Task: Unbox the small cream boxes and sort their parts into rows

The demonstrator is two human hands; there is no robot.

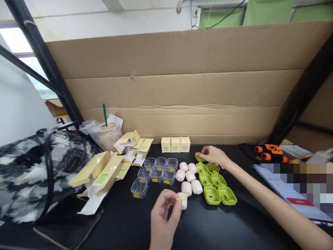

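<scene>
1. Brown cardboard panelling (166, 88) stood beyond the black tabletop (203, 227).
2. Near the middle, the left hand (165, 210) pinched thumb and forefinger on a thin yellow loop (183, 197) at a rounded white piece (184, 205).
3. Farther right, the right hand (212, 154) touched a lime-green plastic case (198, 158), fingers bent; whether they gripped it, I could not tell.
4. Opened lime-green square cases (211, 195) lay nearer.

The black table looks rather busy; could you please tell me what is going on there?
A person's left hand holds a white rounded piece with a yellow loop, while the right hand touches a green case farther back. Other pale pieces lie between clear cups and open green cases. Three small boxes stand behind on the black table.
</scene>
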